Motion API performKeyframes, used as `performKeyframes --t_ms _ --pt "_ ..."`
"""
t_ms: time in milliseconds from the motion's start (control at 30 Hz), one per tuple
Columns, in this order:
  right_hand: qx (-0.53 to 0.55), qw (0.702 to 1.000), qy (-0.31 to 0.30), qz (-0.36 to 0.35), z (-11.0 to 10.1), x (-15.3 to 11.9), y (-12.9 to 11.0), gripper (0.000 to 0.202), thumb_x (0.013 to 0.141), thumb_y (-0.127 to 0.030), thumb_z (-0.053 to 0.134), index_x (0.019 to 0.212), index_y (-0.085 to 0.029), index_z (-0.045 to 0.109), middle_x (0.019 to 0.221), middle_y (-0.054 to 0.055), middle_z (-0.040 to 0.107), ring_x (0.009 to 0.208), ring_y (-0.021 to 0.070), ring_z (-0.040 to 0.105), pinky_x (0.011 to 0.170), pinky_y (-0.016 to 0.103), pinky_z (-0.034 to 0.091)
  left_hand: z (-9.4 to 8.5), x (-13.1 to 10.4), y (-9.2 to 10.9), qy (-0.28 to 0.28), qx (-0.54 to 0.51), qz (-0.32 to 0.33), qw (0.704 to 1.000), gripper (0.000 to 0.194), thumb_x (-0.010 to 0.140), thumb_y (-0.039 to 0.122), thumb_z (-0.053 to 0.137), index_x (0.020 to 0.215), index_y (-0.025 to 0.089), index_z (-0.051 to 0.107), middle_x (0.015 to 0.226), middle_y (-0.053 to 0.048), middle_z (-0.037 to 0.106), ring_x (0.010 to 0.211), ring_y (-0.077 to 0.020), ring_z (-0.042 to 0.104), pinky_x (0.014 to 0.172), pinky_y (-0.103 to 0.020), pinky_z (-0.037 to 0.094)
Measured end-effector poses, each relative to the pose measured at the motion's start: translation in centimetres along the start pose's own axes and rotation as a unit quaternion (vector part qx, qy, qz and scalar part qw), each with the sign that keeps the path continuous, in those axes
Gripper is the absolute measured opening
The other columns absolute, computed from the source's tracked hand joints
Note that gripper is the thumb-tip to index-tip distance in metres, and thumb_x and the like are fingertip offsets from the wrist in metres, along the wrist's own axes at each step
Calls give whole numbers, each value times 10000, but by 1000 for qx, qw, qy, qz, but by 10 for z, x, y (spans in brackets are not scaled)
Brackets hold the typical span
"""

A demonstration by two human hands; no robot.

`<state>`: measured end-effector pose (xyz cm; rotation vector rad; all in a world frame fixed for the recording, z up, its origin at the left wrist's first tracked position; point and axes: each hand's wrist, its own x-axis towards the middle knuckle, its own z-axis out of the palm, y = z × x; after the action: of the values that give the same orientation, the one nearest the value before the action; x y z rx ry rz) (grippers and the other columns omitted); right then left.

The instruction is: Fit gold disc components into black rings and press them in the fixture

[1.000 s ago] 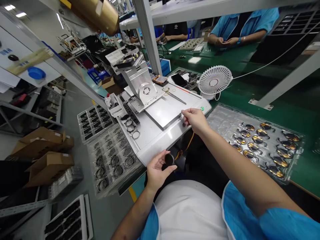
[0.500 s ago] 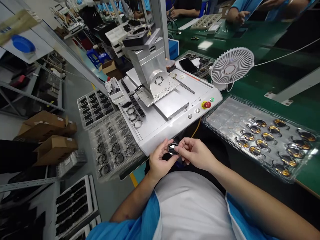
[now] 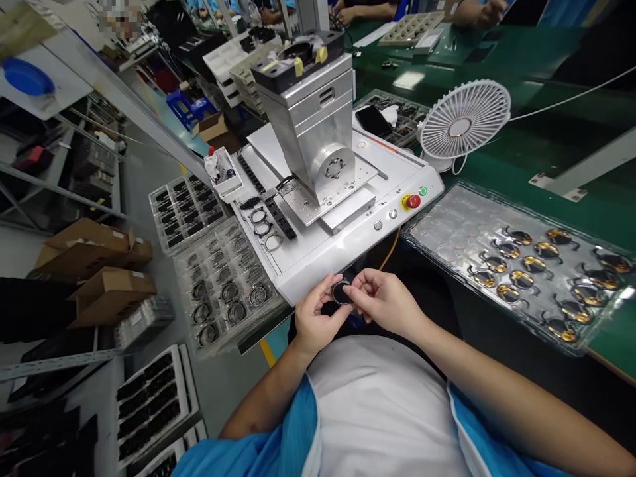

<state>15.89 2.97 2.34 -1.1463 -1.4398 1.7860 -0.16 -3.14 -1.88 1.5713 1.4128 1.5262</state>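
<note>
Between my hands, just in front of the white machine's front edge, is a round watch case (image 3: 340, 293) with a dark face and a thin metal rim. My left hand (image 3: 318, 315) grips its left side between thumb and fingers. The thumb and bent fingers of my right hand (image 3: 381, 299) pinch its right edge, and the fingertips behind it are hidden. Beyond them stands a metal fixture block (image 3: 318, 126) with a black holder (image 3: 298, 59) on top. Loose watch rings (image 3: 262, 228) lie on the machine's left side.
A tray of metal rings (image 3: 223, 285) is at left. To the right sit a tray of round watch parts with ribbon cables (image 3: 442, 218) and a white fan (image 3: 464, 119). A red emergency button (image 3: 412, 201) is on the machine's front panel (image 3: 348, 238). Co-workers sit across the green table.
The metal fixture block has come forward and right on the machine, and its black top now faces me more. The watch face has lost its bright glare. Both hands keep their hold.
</note>
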Motion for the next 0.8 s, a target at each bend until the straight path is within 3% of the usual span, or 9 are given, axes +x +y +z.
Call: performKeyframes --t_ms 267,400,533,600,667,733,800 --pt "-20 1000 7 8 -3 1 -2 300 830 -418 735 730 -205 550 538 -21 623 378 106 523 370 189 392 0 2 2 4 9 4 1000 675 768 176 850 1396 199 605 1243 -151 757 1036 -270 780 849 -332 685" --pt "12 1000 27 0 0 3 2 319 756 -425 796 775 -199 572 611 -22 613 475 115 554 396 190 416 4 1 3 13 8 4 1000 633 766 187 856 1358 201 632 1229 -147 763 1034 -271 779 851 -338 684" --pt "81 996 -9 27 -15 2 8 406 726 -545 792 778 -199 586 595 -29 578 460 118 507 416 231 437 9 -1 3 -37 -2 5 999 695 788 187 839 1426 228 568 1305 -154 719 1078 -270 759 904 -382 672" --pt "56 994 88 10 -47 -8 14 428 700 -584 793 760 -206 602 574 -23 568 450 127 490 441 262 438 8 0 3 -79 5 17 997 730 793 195 834 1456 242 534 1402 -163 648 1155 -285 724 971 -434 644" --pt "-27 962 273 -5 -97 -30 21 409 685 -595 783 787 -222 648 602 7 596 491 168 526 479 308 449 5 3 1 -100 31 29 994 644 806 197 819 1403 243 584 1423 -156 622 1218 -295 685 1027 -473 607" --pt "-167 867 469 18 -152 -63 29 355 693 -583 751 792 -247 687 658 59 636 546 226 568 516 371 456 0 6 0 -102 56 40 992 469 827 184 796 1276 235 669 1328 -133 678 1203 -282 685 1025 -471 600" --pt "-313 743 590 45 -200 -93 36 323 728 -597 680 713 -275 664 652 109 633 524 262 549 502 424 418 -5 8 1 -103 62 54 991 328 833 165 787 1148 224 715 1190 -110 736 1123 -257 712 980 -446 615"
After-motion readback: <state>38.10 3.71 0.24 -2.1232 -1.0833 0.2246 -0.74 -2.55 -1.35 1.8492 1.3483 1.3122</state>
